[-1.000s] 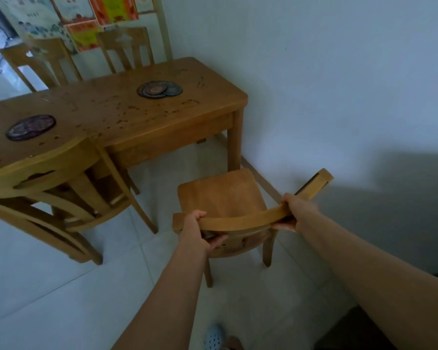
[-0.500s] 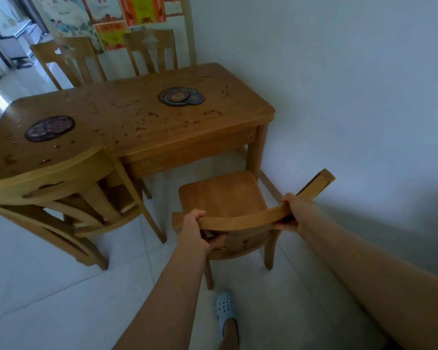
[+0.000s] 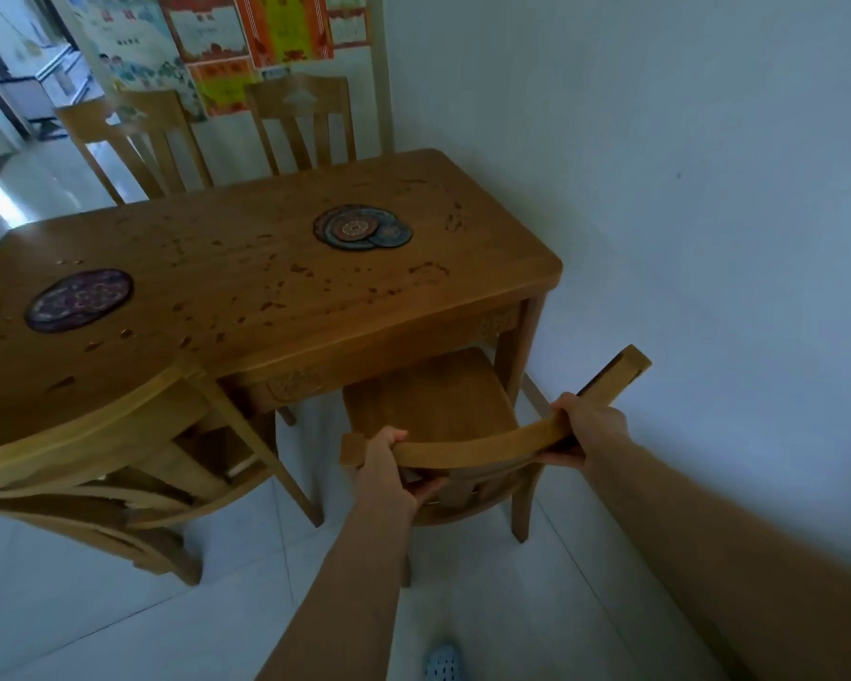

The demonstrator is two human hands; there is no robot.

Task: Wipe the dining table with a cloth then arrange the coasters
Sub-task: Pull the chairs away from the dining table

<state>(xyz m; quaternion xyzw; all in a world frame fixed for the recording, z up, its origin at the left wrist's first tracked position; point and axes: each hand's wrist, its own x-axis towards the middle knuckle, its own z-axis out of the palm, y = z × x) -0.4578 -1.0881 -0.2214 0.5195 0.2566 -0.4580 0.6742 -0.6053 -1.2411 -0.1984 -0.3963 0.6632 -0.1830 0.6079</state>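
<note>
Two hands clench a chair's [image 3: 433,400] curved wooden top rail at lower centre: left hand [image 3: 389,471] near its left end, right hand [image 3: 583,430] toward the right. Its seat front sits under the table [image 3: 246,287] edge, beside the right leg, with white wall close at right and bare tile below. Spotted tabletop holds overlapping round coasters [image 3: 362,228] at upper centre and one mat [image 3: 79,299] at left, well apart from the fingers.

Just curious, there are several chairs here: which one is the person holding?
The near right chair: both hands, left and right, grip its top rail. The others stand untouched.
</note>
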